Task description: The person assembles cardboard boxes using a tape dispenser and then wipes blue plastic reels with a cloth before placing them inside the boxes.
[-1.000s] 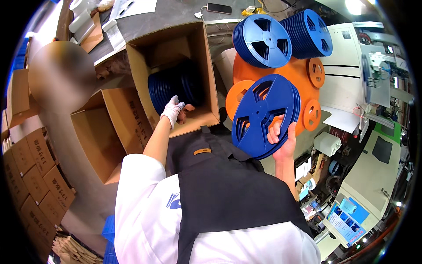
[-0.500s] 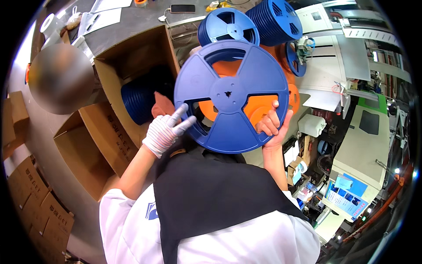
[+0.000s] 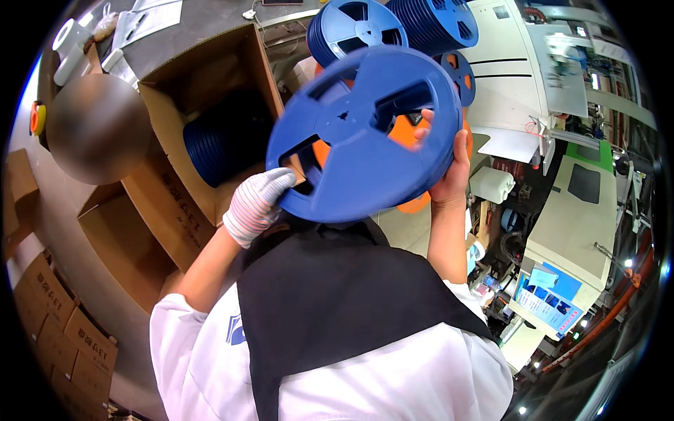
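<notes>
A large blue plastic reel (image 3: 351, 158) is held up in front of my body, tilted, with open windows around its hub. My left hand (image 3: 254, 203), in a white striped glove, grips the reel's lower left rim, its fingers closed at the edge. On the right side my bare right hand (image 3: 453, 172) holds the rim, with fingertips showing through a window. Behind the reel, orange reels (image 3: 414, 204) are partly hidden. Past its far edge stand a stack of blue reels (image 3: 366, 29) and another stack (image 3: 441, 24).
To the left, an open cardboard box (image 3: 165, 112) holds several dark blue reels (image 3: 205, 151). An open carton (image 3: 119, 238) is beside it, and closed cartons (image 3: 63, 330) are stacked lower left. A grey table (image 3: 210, 31) lies at the back; a beige machine (image 3: 572, 224) stands right.
The reel has tilted and shifted up and to the left. My left hand has gone from spread fingers to closing on its rim. My right hand has risen with it.
</notes>
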### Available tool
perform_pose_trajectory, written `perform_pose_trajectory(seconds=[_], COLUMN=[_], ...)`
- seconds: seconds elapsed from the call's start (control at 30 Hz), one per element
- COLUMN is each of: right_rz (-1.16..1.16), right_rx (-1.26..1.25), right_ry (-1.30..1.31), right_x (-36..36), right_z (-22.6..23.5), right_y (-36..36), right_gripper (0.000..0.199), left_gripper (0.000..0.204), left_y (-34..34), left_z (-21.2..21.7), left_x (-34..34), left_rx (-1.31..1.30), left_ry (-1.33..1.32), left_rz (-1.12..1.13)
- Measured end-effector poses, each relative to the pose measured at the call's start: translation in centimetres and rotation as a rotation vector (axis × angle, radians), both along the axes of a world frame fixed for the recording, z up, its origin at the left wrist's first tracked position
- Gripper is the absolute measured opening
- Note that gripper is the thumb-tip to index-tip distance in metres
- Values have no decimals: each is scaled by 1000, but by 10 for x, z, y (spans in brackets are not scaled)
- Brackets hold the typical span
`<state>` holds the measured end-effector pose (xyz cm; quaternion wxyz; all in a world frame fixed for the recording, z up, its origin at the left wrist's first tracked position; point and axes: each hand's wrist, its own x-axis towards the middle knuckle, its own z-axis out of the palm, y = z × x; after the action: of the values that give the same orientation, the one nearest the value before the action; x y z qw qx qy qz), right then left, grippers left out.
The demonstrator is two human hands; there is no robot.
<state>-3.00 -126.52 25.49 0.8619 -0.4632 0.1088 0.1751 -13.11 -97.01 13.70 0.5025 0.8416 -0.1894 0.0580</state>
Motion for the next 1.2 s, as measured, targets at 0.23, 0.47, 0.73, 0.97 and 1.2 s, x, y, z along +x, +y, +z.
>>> perform_pose_trajectory(seconds=[0.23,0.47,0.73,0.97,1.2], right_rz=[-48,-103,-89,-51,-76], right_rx=[-260,-219,-153,-204,-213], right_ry=[72,149,211,173,207], right_x=[-17,-23,-29,-33,-36], right_z=[-42,-53,-59,-64,-67], right_y=[-30,-42,-35,-27,-31], right_gripper=[43,35,32,44,51], left_gripper=[35,36,37,35,36], left_y=[27,43,49,60,61], left_z=[-23,-59,-50,-64,-63], left_x=[-31,-65,-72,-89,-95], left_rx=[-1415,-1542,-1502,-1565,-1602], left_ry=[922,896,892,883,891], left_rz=[282,334,398,444,485])
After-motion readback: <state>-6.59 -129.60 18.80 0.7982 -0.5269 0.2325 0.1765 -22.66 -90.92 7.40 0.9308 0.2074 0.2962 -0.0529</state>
